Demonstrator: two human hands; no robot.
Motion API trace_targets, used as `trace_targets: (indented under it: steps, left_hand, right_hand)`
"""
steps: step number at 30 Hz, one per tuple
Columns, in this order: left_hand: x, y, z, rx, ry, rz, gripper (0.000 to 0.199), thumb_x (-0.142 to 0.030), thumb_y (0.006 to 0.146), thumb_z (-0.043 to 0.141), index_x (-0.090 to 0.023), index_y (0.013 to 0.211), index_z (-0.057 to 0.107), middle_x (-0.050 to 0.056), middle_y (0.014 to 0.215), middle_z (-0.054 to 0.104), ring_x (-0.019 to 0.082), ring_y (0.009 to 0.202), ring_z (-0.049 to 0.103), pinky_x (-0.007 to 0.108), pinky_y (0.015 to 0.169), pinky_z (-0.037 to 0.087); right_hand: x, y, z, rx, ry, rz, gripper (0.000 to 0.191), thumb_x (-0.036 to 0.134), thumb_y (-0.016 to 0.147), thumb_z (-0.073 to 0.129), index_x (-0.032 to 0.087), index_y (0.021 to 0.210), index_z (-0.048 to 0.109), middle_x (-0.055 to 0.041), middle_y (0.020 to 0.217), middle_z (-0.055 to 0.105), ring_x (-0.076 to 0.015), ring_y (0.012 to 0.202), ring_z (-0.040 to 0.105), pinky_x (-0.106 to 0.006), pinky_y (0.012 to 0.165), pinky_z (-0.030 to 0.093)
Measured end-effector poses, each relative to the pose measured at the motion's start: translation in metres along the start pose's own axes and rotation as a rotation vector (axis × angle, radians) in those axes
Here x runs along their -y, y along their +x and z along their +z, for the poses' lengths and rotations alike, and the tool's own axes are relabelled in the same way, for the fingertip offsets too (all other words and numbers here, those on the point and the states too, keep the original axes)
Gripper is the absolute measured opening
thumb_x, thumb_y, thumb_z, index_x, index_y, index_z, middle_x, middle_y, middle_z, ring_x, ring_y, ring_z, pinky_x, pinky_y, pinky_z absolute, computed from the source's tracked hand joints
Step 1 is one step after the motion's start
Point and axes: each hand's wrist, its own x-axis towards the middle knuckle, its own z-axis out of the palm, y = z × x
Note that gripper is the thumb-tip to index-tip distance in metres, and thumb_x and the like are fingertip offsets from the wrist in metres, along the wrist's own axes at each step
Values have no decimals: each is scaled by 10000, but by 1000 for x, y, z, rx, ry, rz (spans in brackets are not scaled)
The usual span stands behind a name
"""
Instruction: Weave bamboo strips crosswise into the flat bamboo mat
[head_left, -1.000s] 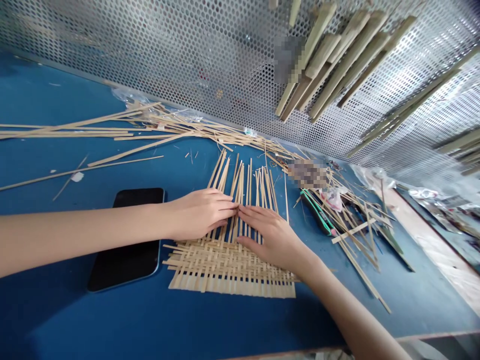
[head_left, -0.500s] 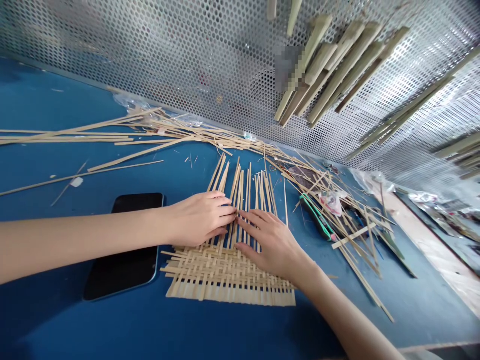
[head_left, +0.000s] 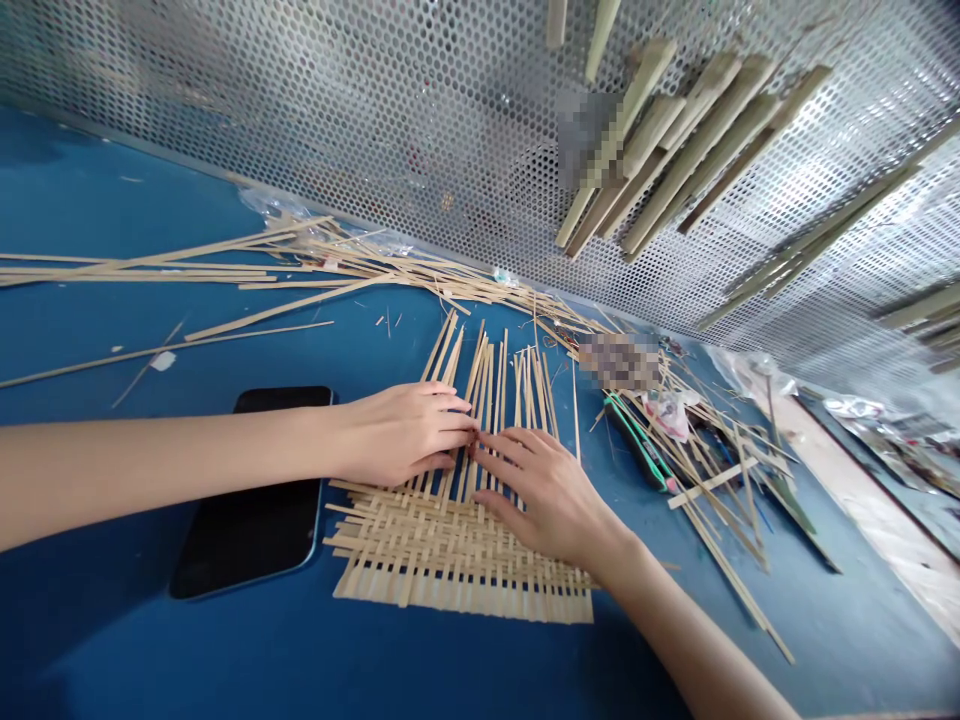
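Over the bamboo strip weave [head_left: 465, 570], left hand [head_left: 397, 435] and right hand [head_left: 544, 495] open (fingers [head_left: 514, 440] loose, nothing clenched)

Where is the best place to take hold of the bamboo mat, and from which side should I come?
Best grip the woven part of the bamboo mat at its near edge, coming from the near side. There the strips interlace and should hold together. The loose strip ends beyond, under the left hand and right hand, look unbound and would likely splay.
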Motion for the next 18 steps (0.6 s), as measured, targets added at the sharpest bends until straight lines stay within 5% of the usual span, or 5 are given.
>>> trace_targets:
  steps: [18]
  left_hand:
    - [2, 4, 0, 9, 29, 52, 282, -319, 962, 510, -126, 1115, 648, 107, 1196, 679, 267, 1116, 613, 414, 996, 409]
  right_hand:
    - [6, 2, 4, -80, -198, -41, 313, 327, 978, 473, 103, 1105, 651, -129, 1137, 702, -297, 1024, 605, -461, 888, 497]
